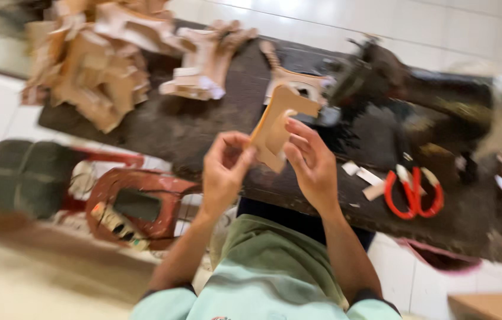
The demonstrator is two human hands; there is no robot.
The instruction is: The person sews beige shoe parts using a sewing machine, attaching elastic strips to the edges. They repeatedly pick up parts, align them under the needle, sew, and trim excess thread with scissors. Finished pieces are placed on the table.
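Near to far. At the lower centre of the frame, a green and pale turquoise garment is seen, from which both forearms rise. The left hand is curled, its fingertips pinching the lower left edge of a tan cut-out piece; the right hand is closed on the same piece from the right, fingers laid along its face. The piece is held upright in the air at the centre of the frame, above the near edge of the dark tabletop, apart from everything lying on it. Because the picture is blurred by motion, the exact contact of the thumbs cannot be told. It is judged that the piece is best handled with both edges supported, so that the thin material is not bent, and kept clear of the red-handled scissors lying at centre right. A red plastic stool is seen below the tabletop at lower left. Farther off, at upper left and upper centre, heaps of similar tan cut-outs rest on the tabletop, with a dark machine at upper right.
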